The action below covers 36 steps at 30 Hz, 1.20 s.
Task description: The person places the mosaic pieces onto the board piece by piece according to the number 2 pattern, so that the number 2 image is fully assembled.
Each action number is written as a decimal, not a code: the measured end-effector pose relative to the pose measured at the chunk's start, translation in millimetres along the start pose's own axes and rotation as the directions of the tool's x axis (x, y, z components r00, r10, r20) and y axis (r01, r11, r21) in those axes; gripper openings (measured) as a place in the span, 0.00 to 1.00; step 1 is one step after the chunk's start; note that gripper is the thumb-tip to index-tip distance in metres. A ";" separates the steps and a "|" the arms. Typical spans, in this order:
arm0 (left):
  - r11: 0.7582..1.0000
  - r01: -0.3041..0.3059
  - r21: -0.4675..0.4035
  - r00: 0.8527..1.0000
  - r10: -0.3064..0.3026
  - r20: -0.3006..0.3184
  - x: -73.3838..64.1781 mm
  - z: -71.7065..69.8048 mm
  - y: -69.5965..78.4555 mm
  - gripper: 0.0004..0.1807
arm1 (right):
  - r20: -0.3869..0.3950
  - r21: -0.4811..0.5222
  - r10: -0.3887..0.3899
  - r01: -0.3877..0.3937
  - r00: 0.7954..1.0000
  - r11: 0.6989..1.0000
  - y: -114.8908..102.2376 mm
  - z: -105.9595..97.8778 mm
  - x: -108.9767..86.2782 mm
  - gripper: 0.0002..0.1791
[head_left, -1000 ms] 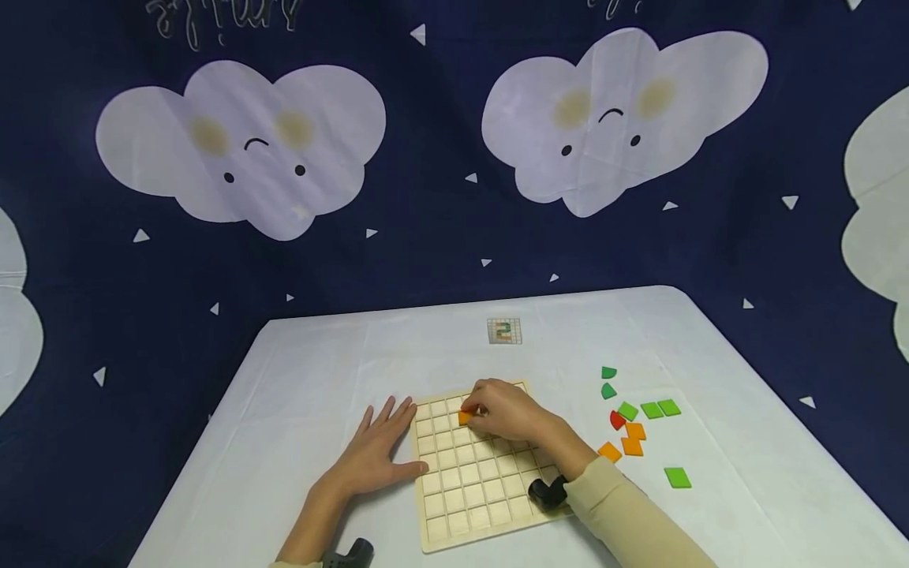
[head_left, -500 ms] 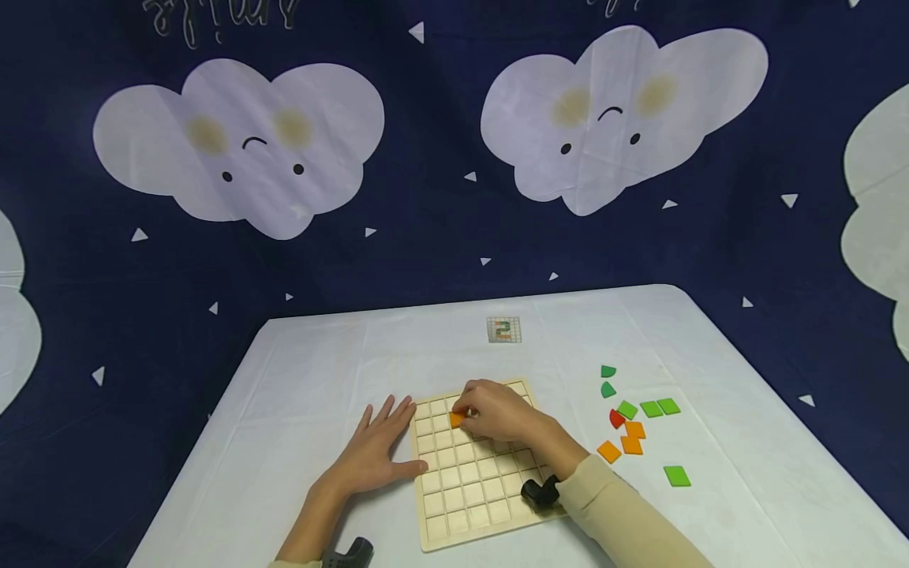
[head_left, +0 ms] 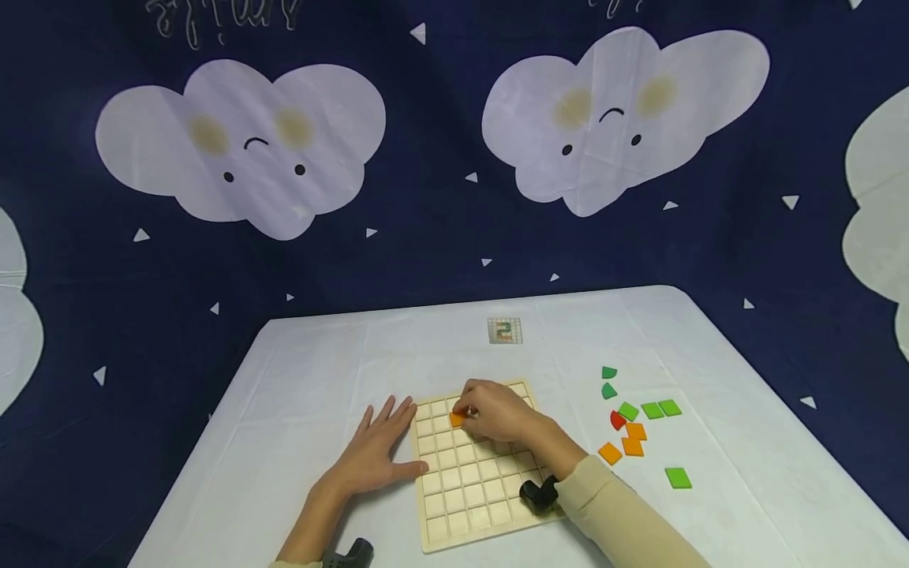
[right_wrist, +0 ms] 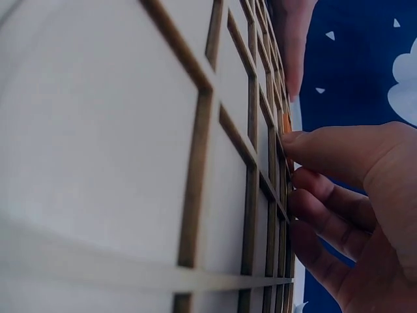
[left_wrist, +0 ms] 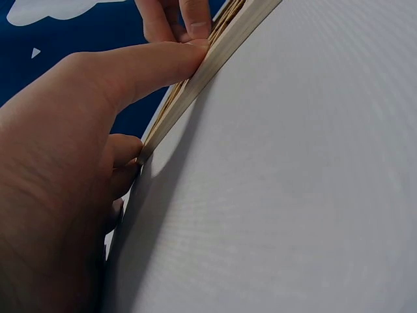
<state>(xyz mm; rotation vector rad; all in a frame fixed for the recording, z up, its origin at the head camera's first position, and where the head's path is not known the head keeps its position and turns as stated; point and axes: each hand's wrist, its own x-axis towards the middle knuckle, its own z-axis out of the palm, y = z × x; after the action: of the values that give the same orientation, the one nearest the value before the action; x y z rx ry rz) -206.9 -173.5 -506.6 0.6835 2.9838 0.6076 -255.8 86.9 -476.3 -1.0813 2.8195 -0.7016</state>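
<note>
A pale wooden grid board lies on the table, divided into square cells by raised strips. My right hand is over its far part, thumb and fingertips on an orange square tile at a cell near the far left. In the right wrist view only a sliver of the orange tile shows beside the thumb. My left hand lies spread at the board's left side. In the left wrist view its thumb touches the board's edge.
Loose tiles lie right of the board: orange squares, green squares, a red quarter-round piece and dark green quarter-round pieces. A small pattern card sits beyond the board on the white table. Behind hangs a dark blue cloud-print cloth.
My right hand has shifted slightly left with the orange tile, then stayed almost still over the last half second. The left hand has kept its place by the board.
</note>
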 end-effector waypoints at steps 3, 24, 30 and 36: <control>1.000 0.000 0.000 1.000 0.000 0.005 0.5 -1.9 0.1 0.58 | -0.006 -0.003 0.011 -0.011 1.000 1.000 0.9 0.2 0.6 0.12; 1.000 0.023 0.001 1.000 -0.024 0.011 -1.9 -2.9 -0.7 0.58 | -0.002 0.089 0.053 -0.053 0.999 0.995 2.4 -1.2 -6.1 0.12; 1.000 0.030 -0.005 0.999 -0.030 0.014 -1.2 -1.1 -0.1 0.58 | -0.038 0.107 0.060 -0.056 0.997 0.993 10.9 -9.5 -16.7 0.14; 1.000 0.024 -0.011 1.000 -0.024 0.010 -0.5 0.7 0.0 0.58 | -0.051 0.099 0.077 -0.071 0.996 0.993 22.3 -16.8 -25.6 0.15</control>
<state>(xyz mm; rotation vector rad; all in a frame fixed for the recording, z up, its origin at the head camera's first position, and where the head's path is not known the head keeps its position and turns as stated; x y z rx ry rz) -206.4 -173.5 -507.3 0.6471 2.9727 0.6177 -253.7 124.6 -473.9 -0.9516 2.8201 -0.8642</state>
